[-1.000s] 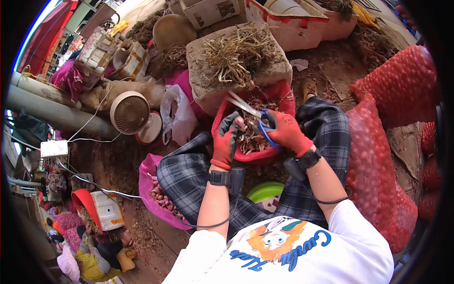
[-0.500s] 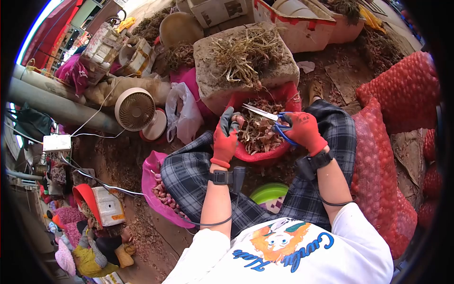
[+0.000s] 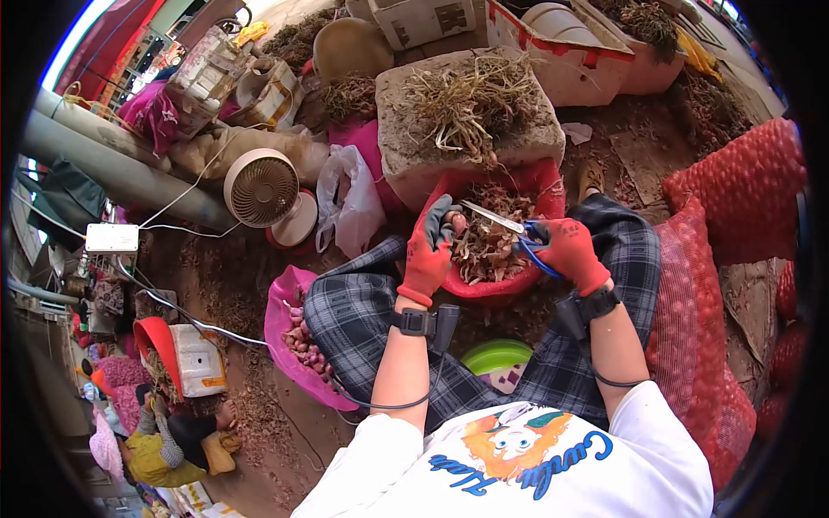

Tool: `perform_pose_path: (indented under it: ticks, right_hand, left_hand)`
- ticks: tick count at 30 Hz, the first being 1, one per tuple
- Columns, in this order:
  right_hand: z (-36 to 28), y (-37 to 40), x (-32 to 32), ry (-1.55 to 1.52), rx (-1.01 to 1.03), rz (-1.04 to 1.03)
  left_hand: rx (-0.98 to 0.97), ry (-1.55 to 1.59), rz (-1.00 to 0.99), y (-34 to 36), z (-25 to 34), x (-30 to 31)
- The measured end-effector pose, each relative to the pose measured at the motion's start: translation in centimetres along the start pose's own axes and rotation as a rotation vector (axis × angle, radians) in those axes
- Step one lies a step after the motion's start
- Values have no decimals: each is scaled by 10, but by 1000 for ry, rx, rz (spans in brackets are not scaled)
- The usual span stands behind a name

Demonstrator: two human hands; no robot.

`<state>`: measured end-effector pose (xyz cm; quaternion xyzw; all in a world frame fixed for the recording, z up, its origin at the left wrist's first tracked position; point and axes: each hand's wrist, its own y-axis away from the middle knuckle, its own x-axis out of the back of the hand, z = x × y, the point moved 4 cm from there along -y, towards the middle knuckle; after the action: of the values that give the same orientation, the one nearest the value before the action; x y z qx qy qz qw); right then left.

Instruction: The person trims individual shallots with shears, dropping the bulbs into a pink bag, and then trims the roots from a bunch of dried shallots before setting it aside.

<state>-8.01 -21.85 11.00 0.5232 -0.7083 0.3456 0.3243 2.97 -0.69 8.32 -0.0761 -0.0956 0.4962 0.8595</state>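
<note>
My left hand (image 3: 430, 250), in a red and grey glove, is closed on a small shallot (image 3: 458, 223) above the left side of a red basin (image 3: 505, 287). My right hand (image 3: 570, 250), gloved in red, grips the blue handles of scissors (image 3: 499, 217). Their blades point left toward the shallot and look nearly together. Dry skins and trimmings (image 3: 494, 252) fill the basin. Behind it, a bunch of dried stalks (image 3: 471, 99) lies on a dirty foam block (image 3: 406, 160).
A pink bag of shallots (image 3: 302, 341) stands at my left, near a fan (image 3: 262, 187) and a white plastic bag (image 3: 350, 194). Red net sacks (image 3: 734, 194) line the right. A green bowl (image 3: 496, 354) sits between my legs. Another person (image 3: 164, 453) sits at lower left.
The whole view has shifted, so the scene appears slightly right and lower. The scissor blades look closer together; my left hand still holds the shallot.
</note>
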Motion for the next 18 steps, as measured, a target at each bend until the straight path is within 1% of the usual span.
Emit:
perform_pose_path:
  ticks: [2,5,7,9,10,13,16,17,18]
  right_hand:
    - [-5,-1,2,-98,24,-10]
    - [-9,1,-3,39,136,12]
    - [-5,1,-5,61,84,23]
    - [-7,-1,2,117,62,75]
    - [-8,-3,3,8,42,57]
    - [-18,0,5,7,185,154]
    - [-13,1,-3,69,149,66]
    - [-12,1,-5,89,134,36]
    - [-10,1,-5,42,96,-13]
  left_hand:
    - [26,74,-12,0,-9,0]
    - [59,150,-13,0,-17,1]
    - [47,155,0,1,0,-2]
    - [69,214,17,1,-7,-1]
    - [77,242,28,0,-11,0]
    - [112,415,13,-2,-20,1]
    - [159,397,2,-1,-15,3]
    - [149,395,-8,0,-15,3]
    - [136,393,-19,1,-16,3]
